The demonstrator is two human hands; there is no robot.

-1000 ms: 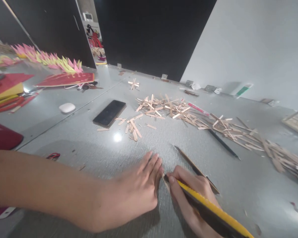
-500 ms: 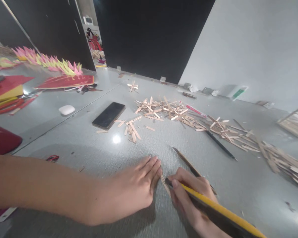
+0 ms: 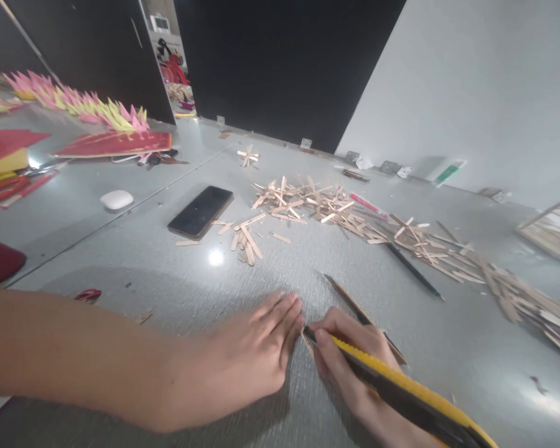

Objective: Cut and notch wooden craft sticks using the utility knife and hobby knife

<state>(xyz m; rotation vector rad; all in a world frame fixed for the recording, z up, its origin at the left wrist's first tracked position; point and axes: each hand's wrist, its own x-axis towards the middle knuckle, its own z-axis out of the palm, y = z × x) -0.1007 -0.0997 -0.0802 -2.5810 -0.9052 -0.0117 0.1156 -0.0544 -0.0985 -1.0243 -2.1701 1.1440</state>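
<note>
My left hand (image 3: 256,354) lies palm down on the grey table, fingers pressed together at the end of a thin wooden stick (image 3: 307,343). Most of that stick's far end is hidden by the fingertips. My right hand (image 3: 359,361) is closed around a yellow and black cutter knife (image 3: 401,392), whose tip meets the stick just right of my left fingertips. A dark, narrow tool with a wooden-coloured edge (image 3: 348,300) lies beyond my right hand, partly behind it.
A black phone (image 3: 200,213) lies beyond my left hand. Piled wooden sticks (image 3: 308,202) stretch across to a bundle (image 3: 532,305) at the right. A black pen (image 3: 415,272), white case (image 3: 116,200), red paper (image 3: 116,144) and pink-yellow paper spikes (image 3: 84,106) are also there.
My right hand has moved slightly left and up with the knife, its tip now closer to my left fingertips. The left hand stays nearly in place. The view has shifted a little.
</note>
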